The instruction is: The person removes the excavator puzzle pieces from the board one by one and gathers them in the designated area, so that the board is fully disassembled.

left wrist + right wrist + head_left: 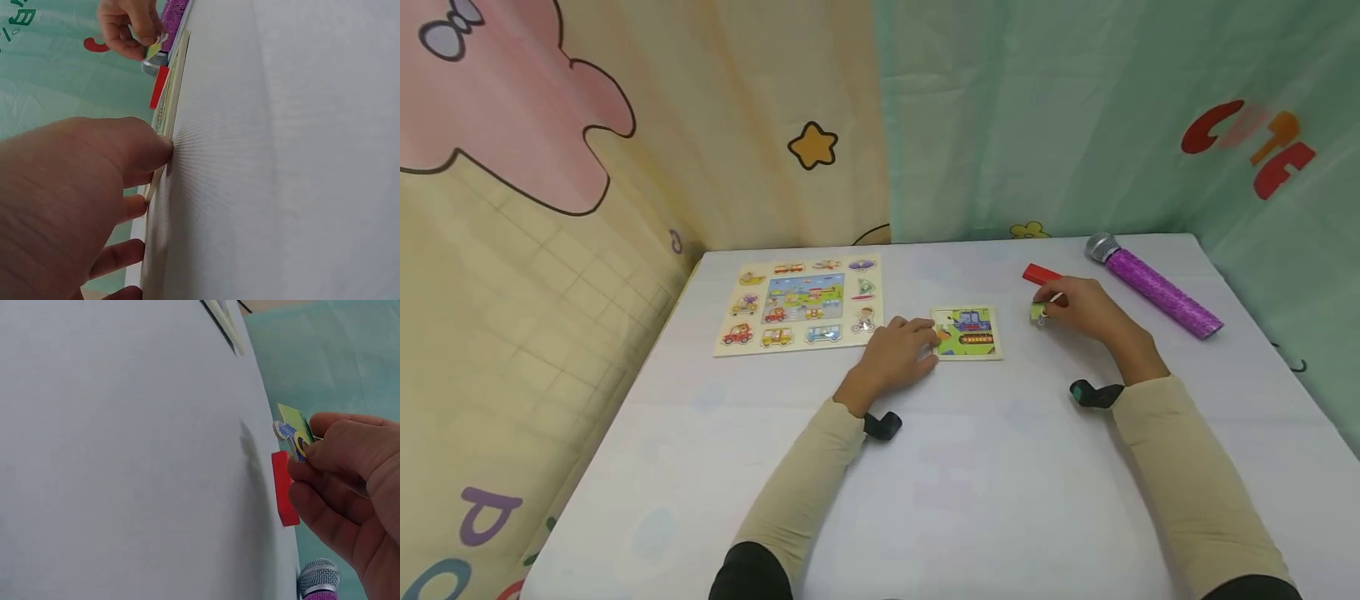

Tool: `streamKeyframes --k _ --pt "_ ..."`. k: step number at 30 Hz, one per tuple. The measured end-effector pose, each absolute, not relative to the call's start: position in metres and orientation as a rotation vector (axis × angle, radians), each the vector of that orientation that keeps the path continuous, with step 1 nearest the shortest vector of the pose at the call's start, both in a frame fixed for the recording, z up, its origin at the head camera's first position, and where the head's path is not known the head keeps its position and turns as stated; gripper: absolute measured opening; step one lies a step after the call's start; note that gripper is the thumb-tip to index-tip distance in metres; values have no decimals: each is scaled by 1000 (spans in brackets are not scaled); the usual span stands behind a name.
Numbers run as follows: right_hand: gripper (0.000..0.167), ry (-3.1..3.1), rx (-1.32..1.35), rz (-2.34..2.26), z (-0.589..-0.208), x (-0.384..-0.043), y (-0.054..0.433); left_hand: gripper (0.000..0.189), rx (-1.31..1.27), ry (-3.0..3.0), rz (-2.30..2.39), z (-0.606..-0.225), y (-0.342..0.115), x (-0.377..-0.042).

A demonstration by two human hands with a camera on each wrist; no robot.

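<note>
My right hand (1078, 308) pinches a small jigsaw puzzle piece (292, 430) between thumb and index finger. Green, blue and yellow print shows on the piece, held above the table to the right of the puzzle. The small square jigsaw puzzle (973, 329), with a blue tractor picture on a green ground and a pale wooden border, lies flat on the table. At its left edge rests my left hand (897, 357), palm down. In the left wrist view, the thumb (159, 149) touches the puzzle's near edge, and the other fingers are loosely spread.
A larger wooden vehicle puzzle board (751, 287) lies left of my left hand. Behind my right hand is a red block (1040, 273). A microphone with a glittery purple handle (1165, 292) lies at the right. Curtains (1037, 125) hang behind the white table (970, 475).
</note>
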State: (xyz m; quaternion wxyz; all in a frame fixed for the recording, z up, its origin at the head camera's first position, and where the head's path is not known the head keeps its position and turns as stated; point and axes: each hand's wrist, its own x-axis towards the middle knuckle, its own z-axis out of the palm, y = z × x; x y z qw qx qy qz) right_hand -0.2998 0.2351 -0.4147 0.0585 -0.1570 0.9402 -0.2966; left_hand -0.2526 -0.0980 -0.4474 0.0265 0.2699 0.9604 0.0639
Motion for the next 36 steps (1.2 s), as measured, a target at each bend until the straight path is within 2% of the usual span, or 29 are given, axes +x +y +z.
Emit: streamKeyframes --k 12,21,36 --pt "21 2890 -383 -915 -436 -294 241 39 827 2935 258 -453 -98 -253" --pt "17 2955 -519 -894 -443 -297 241 37 813 2967 239 -449 -99 -252" --pt "21 2970 -471 -928 -445 -297 238 38 841 2977 225 -450 -100 -254"
